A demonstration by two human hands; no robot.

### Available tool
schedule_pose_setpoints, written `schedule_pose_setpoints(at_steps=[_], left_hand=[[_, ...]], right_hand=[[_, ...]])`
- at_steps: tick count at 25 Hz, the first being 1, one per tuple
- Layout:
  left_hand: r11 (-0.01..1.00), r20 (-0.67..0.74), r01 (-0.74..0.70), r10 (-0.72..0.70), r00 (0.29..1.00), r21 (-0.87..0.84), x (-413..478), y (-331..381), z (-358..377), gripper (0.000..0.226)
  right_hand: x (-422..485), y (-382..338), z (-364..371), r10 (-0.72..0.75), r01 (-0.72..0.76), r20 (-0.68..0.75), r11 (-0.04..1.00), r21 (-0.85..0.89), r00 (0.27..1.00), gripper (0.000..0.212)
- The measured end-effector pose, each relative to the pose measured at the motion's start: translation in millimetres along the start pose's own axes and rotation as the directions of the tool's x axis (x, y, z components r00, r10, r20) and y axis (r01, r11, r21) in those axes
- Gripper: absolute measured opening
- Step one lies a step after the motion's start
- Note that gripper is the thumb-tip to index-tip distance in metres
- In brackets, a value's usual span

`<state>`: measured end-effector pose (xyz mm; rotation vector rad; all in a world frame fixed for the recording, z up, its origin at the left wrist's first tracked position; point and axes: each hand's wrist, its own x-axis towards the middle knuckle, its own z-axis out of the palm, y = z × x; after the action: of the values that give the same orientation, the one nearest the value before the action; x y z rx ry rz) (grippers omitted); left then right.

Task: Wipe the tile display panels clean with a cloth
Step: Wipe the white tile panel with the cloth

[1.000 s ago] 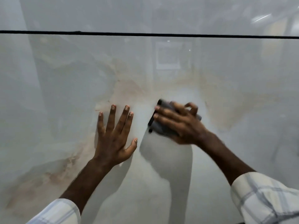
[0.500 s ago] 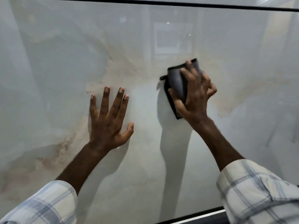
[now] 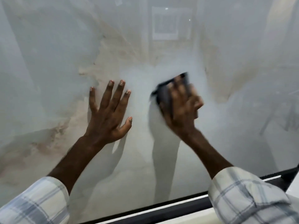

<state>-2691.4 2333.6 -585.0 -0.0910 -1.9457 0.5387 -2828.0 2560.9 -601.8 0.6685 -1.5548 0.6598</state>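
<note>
A large glossy tile panel, pale grey with beige marbling, fills the head view. My left hand lies flat on it with fingers spread, holding nothing. To its right, my right hand presses a dark grey folded cloth against the panel; the hand and cloth are motion-blurred. Most of the cloth is hidden under my fingers. Both wrists come out of checked white-and-blue sleeves at the bottom.
A black frame strip runs along the panel's lower edge, rising toward the right. Below it is a white ledge at the bottom right. The panel mirrors a bright rectangular shape near the top.
My right hand has swept the cloth up and then back down on the panel. The view has tilted downward: the upper black joint left the frame and the lower edge came in. My left hand stayed flat.
</note>
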Motion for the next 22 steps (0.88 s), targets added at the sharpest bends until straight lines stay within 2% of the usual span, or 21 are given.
schedule_pose_setpoints(at_steps=[1, 2, 3, 4, 5, 6, 7, 8, 9, 10, 11, 12, 13, 14, 15, 16, 17, 18, 19, 20, 22], left_hand=[[1.000, 0.013, 0.000, 0.000, 1.000, 0.009, -12, 7, 2, 0.083], [1.000, 0.032, 0.000, -0.001, 0.999, 0.022, -24, 14, 5, 0.083], [0.999, 0.047, -0.013, 0.011, 0.999, 0.031, -34, 18, 9, 0.085], [0.999, 0.053, -0.033, 0.032, 0.998, 0.035, -40, 19, 13, 0.086], [0.998, 0.045, -0.045, 0.043, 0.998, 0.033, -44, 19, 18, 0.086], [0.999, 0.032, -0.042, 0.041, 0.999, 0.029, -45, 19, 21, 0.086], [0.999, 0.019, -0.035, 0.035, 0.999, 0.024, -45, 19, 22, 0.085], [0.999, 0.004, -0.031, 0.031, 1.000, 0.024, -45, 19, 24, 0.085], [0.999, -0.009, -0.028, 0.029, 1.000, 0.033, -45, 20, 26, 0.084], [0.999, -0.010, -0.026, 0.026, 1.000, 0.038, -45, 21, 27, 0.085], [0.999, -0.004, -0.025, 0.025, 1.000, 0.034, -46, 21, 27, 0.085], [0.999, 0.001, -0.025, 0.025, 1.000, 0.030, -46, 21, 27, 0.085], [0.999, 0.000, -0.027, 0.027, 1.000, 0.032, -46, 21, 26, 0.085], [0.999, -0.007, -0.027, 0.028, 1.000, 0.033, -45, 21, 26, 0.085], [0.999, -0.010, -0.025, 0.025, 1.000, 0.031, -45, 21, 26, 0.084], [0.999, -0.007, -0.020, 0.020, 1.000, 0.028, -46, 21, 26, 0.083], [0.999, -0.006, -0.019, 0.019, 1.000, 0.036, -47, 21, 27, 0.083], [0.999, -0.005, -0.023, 0.023, 1.000, 0.050, -47, 21, 28, 0.083], [0.998, 0.000, -0.029, 0.029, 1.000, 0.058, -48, 20, 28, 0.083], [0.998, 0.001, -0.033, 0.033, 0.999, 0.062, -49, 20, 27, 0.082], [0.998, 0.002, -0.034, 0.034, 0.999, 0.061, -47, 19, 25, 0.080]], right_hand=[[-25, -8, 3, -0.289, 0.284, 0.086, 0.957, 0.062, 0.954, 0.051], [-37, -5, 3, -0.508, 0.494, 0.149, 0.861, 0.121, 0.849, 0.049], [-34, 7, 0, -0.616, 0.598, 0.152, 0.788, 0.148, 0.773, 0.047], [-23, 18, -3, -0.604, 0.592, 0.141, 0.797, 0.120, 0.784, 0.047], [-10, 28, -4, -0.464, 0.459, 0.101, 0.886, 0.071, 0.880, 0.049], [4, 29, -10, -0.228, 0.226, 0.057, 0.973, 0.038, 0.972, 0.052], [6, 26, -12, 0.004, -0.004, 0.023, 1.000, 0.024, 1.000, 0.056], [-5, 17, -9, 0.102, -0.102, -0.012, 0.995, 0.023, 0.995, 0.057], [-27, 7, -2, 0.028, -0.028, -0.002, 0.999, 0.028, 1.000, 0.055], [-51, -5, 0, -0.172, 0.167, 0.073, 0.983, 0.071, 0.982, 0.052], [-69, -9, -3, -0.382, 0.363, 0.159, 0.922, 0.137, 0.910, 0.050], [-69, -2, -6, -0.511, 0.486, 0.177, 0.858, 0.165, 0.841, 0.049], [-56, 9, -9, -0.515, 0.494, 0.132, 0.854, 0.161, 0.847, 0.051], [-39, 19, -9, -0.373, 0.360, 0.075, 0.921, 0.148, 0.925, 0.056], [-20, 25, -10, -0.069, 0.065, 0.019, 0.985, 0.161, 0.997, 0.062], [-5, 26, -11, 0.255, -0.249, -0.017, 0.956, 0.157, 0.967, 0.067], [-5, 23, -9, 0.448, -0.438, -0.067, 0.891, 0.121, 0.891, 0.069], [-18, 15, -4, 0.462, -0.459, -0.110, 0.887, 0.060, 0.880, 0.067], [-46, 4, 1, 0.329, -0.329, -0.072, 0.944, 0.011, 0.942, 0.063], [-81, -8, 6, 0.108, -0.110, 0.038, 0.993, 0.034, 0.993, 0.060], [-156, -23, 16, -0.272, 0.228, 0.245, 0.954, 0.194, 0.931, 0.062]])
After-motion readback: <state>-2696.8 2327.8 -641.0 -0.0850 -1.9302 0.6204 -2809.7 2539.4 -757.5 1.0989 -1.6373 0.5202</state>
